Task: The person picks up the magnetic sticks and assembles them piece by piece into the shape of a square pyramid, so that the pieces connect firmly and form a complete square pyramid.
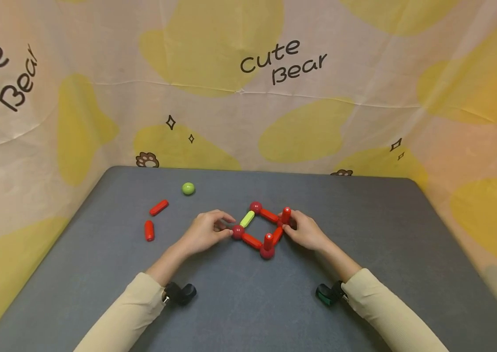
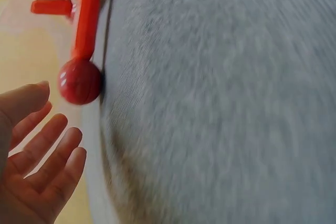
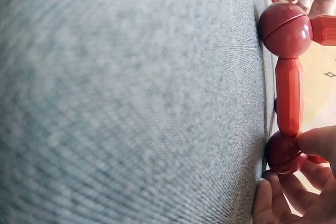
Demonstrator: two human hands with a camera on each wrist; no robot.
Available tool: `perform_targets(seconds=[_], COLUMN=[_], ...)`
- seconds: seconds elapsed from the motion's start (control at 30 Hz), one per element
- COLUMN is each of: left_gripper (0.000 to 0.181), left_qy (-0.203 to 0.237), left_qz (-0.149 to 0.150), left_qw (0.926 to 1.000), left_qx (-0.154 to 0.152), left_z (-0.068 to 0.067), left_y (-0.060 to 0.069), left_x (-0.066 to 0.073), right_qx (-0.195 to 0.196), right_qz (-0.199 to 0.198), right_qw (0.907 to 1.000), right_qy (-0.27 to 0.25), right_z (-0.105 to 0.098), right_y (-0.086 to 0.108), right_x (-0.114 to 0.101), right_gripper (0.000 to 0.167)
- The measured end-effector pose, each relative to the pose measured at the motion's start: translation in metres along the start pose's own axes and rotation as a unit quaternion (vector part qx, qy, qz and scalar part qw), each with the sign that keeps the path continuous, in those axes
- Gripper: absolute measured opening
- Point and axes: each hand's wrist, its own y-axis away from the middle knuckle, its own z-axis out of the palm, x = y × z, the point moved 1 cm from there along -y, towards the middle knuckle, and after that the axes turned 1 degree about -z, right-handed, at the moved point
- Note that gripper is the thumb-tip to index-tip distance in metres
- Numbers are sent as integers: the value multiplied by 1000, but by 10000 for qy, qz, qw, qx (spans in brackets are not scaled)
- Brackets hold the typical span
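Four-sided assembly of red balls and rods sits on the grey bench (image 1: 253,303), just below the centre of the head frame. Its left ball (image 1: 237,231) and far ball (image 1: 256,208) are joined by a yellow-green rod (image 1: 247,219); the other three sides are red rods. One upright rod (image 1: 268,241) stands on the near ball (image 1: 267,253), a second upright rod (image 1: 286,215) on the right ball (image 3: 282,153). Right hand (image 1: 304,231), right of centre: grasping; thumb and fingers close about the right ball, which lies between them at lower right of the right wrist frame. Left hand (image 1: 204,231), left of centre: released, fingers spread and holding nothing. The left ball lies just beyond the left thumb tip; the left wrist frame shows a narrow gap there, though in the head frame the two appear to meet. Well apart, left of the left hand: two loose red rods, the upper one (image 1: 159,208) slanted, the lower one (image 1: 149,231) pointing roughly up the frame. Green ball (image 1: 188,188) above and right of them, near the far edge. Patterned cloth (image 1: 213,58) fills the top of the head frame.
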Motion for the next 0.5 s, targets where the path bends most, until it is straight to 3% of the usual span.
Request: perform_targets(seconds=[0.13,0.5], left_gripper=[25,22], left_qy=[-34,-240], left_qz=[-44,-445], left_qw=[9999,9929], left_qx=[161,1080], left_z=[-15,-52], left_y=[8,30], left_x=[-1,-16], right_qx=[-8,-20], right_qz=[-8,104], right_qw=[10000,9999], right_qy=[-11,-24], right_z=[0,0], right_y=[0,-1], right_x=[0,0], right_gripper=[30,30])
